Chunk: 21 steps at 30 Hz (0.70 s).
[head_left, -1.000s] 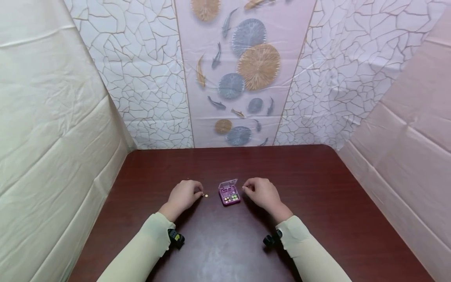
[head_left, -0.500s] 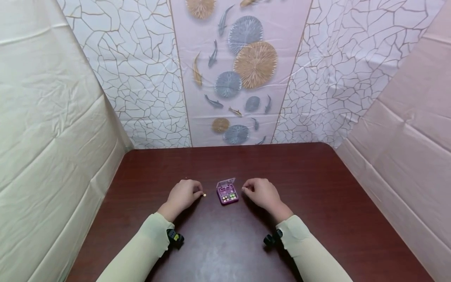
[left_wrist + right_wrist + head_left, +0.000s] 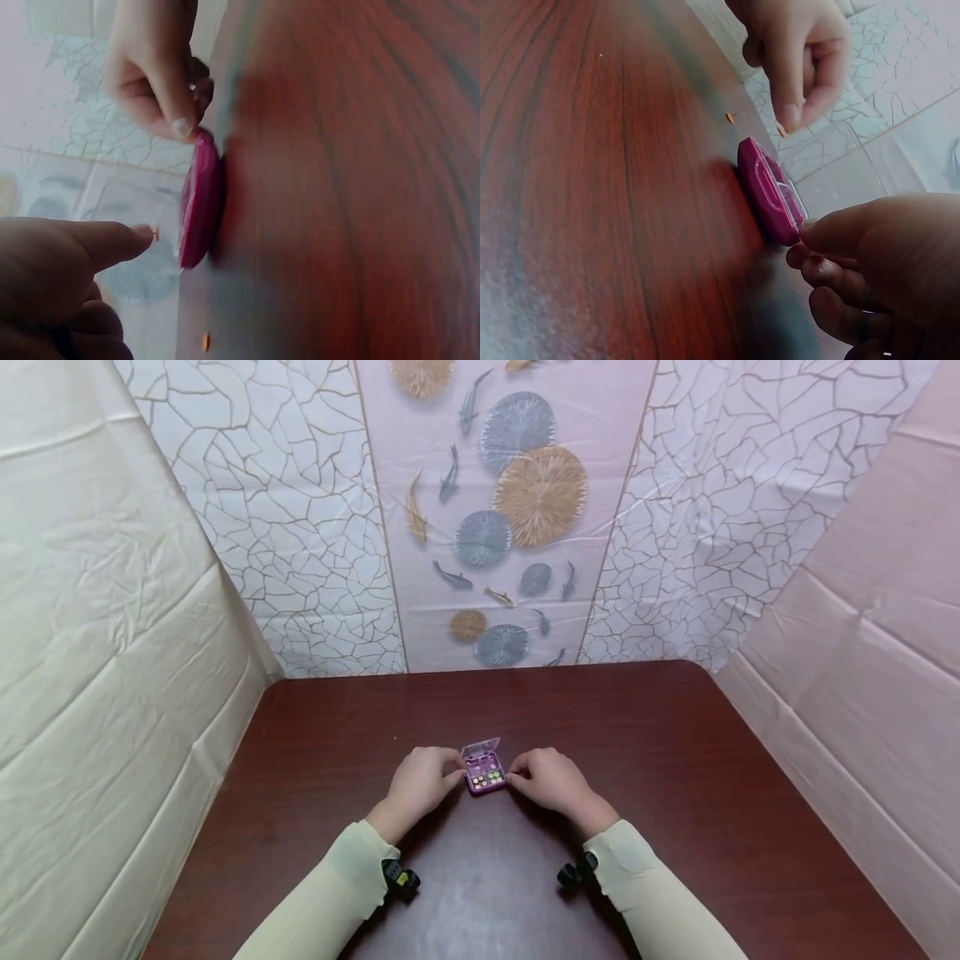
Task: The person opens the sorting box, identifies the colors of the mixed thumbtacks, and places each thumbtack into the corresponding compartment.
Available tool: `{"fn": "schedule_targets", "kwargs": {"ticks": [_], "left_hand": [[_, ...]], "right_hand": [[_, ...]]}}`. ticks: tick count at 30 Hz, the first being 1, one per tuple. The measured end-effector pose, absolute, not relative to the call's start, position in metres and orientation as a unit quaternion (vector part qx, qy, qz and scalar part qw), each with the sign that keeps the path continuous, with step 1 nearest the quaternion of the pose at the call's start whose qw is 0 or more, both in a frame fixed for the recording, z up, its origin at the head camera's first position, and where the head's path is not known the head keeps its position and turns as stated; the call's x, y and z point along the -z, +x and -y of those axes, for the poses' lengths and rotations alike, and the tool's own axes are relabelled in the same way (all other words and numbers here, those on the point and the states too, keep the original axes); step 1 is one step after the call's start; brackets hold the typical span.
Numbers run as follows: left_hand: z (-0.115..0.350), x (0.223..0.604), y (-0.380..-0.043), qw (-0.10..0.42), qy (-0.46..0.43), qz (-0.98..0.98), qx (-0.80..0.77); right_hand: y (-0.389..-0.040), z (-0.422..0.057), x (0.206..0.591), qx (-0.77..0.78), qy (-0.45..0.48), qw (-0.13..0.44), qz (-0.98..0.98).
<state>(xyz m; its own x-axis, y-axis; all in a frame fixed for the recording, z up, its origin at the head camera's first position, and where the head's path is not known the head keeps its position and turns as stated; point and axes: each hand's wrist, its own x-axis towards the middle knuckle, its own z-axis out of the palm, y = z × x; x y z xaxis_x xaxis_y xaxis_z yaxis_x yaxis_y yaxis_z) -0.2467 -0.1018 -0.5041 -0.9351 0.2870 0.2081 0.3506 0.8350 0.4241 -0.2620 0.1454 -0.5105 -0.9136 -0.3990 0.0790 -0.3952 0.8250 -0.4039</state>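
Note:
A small purple box point(image 3: 486, 781) sits on the table with its clear lid point(image 3: 481, 747) raised. Several tiny yellow and green pieces lie in its compartments. My right hand point(image 3: 551, 779) pinches the right edge of the box between thumb and fingers. At the left side, my left hand point(image 3: 426, 779) is close beside the box. Between its fingertips, it pinches a tiny orange thumbtack point(image 3: 781, 130), just above the open compartments in the right wrist view. A similar orange thumbtack point(image 3: 206, 341) lies on the table beyond the box.
The dark red-brown wooden table point(image 3: 480, 877) has a patterned cloth point(image 3: 300, 527) behind it. Pale quilted panels point(image 3: 112, 652) flank it on both sides. A tiny pale speck point(image 3: 395, 737) lies on the table at left. Dark cameras point(image 3: 401, 881) are strapped to the wrists.
My left hand has picked the thumbtack up from the table and moved right to the box. The right hand has come slightly nearer and now grips the box's right edge.

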Motion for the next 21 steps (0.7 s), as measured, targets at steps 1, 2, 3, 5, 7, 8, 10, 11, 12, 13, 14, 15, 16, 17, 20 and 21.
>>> {"fn": "schedule_targets", "kwargs": {"ticks": [1,2,3,5,7,8,10,11,12,13,14,15,16,17,20,21], "left_hand": [[0.098,0.505,-0.247,0.072,-0.166,0.956,0.231],[0.095,0.506,-0.247,0.078,-0.164,0.958,0.224],[0.092,0.506,-0.248,0.083,-0.162,0.959,0.216],[0.087,0.507,-0.247,0.093,-0.156,0.963,0.198],[0.083,0.507,-0.247,0.099,-0.153,0.966,0.183],[0.081,0.507,-0.247,0.101,-0.151,0.967,0.176],[0.078,0.507,-0.248,0.106,-0.151,0.969,0.165],[0.076,0.508,-0.248,0.107,-0.151,0.969,0.163],[0.075,0.508,-0.249,0.108,-0.151,0.969,0.161],[0.073,0.508,-0.249,0.109,-0.15,0.97,0.158],[0.072,0.508,-0.249,0.11,-0.149,0.97,0.156],[0.071,0.508,-0.25,0.111,-0.149,0.97,0.155],[0.07,0.508,-0.25,0.11,-0.147,0.971,0.155],[0.069,0.508,-0.25,0.109,-0.147,0.971,0.154],[0.067,0.507,-0.251,0.108,-0.142,0.971,0.157],[0.066,0.507,-0.252,0.107,-0.141,0.971,0.158]], "right_hand": [[-0.262,-0.145,0.511,0.21,-0.209,0.006,-0.955],[-0.261,-0.145,0.512,0.212,-0.212,0.008,-0.954],[-0.261,-0.145,0.512,0.213,-0.215,0.009,-0.953],[-0.26,-0.145,0.513,0.216,-0.222,0.011,-0.951],[-0.259,-0.146,0.513,0.218,-0.23,0.011,-0.948],[-0.258,-0.146,0.513,0.22,-0.235,0.01,-0.947],[-0.256,-0.147,0.511,0.22,-0.244,0.008,-0.944],[-0.255,-0.147,0.51,0.22,-0.25,0.007,-0.943],[-0.255,-0.147,0.509,0.222,-0.257,0.007,-0.94],[-0.254,-0.147,0.508,0.225,-0.265,0.009,-0.938],[-0.253,-0.147,0.507,0.227,-0.271,0.011,-0.935],[-0.251,-0.147,0.506,0.229,-0.279,0.015,-0.933],[-0.251,-0.147,0.506,0.232,-0.285,0.02,-0.93],[-0.25,-0.148,0.506,0.234,-0.291,0.024,-0.928],[-0.248,-0.149,0.507,0.236,-0.302,0.034,-0.923],[-0.248,-0.15,0.507,0.236,-0.305,0.036,-0.922]]}}
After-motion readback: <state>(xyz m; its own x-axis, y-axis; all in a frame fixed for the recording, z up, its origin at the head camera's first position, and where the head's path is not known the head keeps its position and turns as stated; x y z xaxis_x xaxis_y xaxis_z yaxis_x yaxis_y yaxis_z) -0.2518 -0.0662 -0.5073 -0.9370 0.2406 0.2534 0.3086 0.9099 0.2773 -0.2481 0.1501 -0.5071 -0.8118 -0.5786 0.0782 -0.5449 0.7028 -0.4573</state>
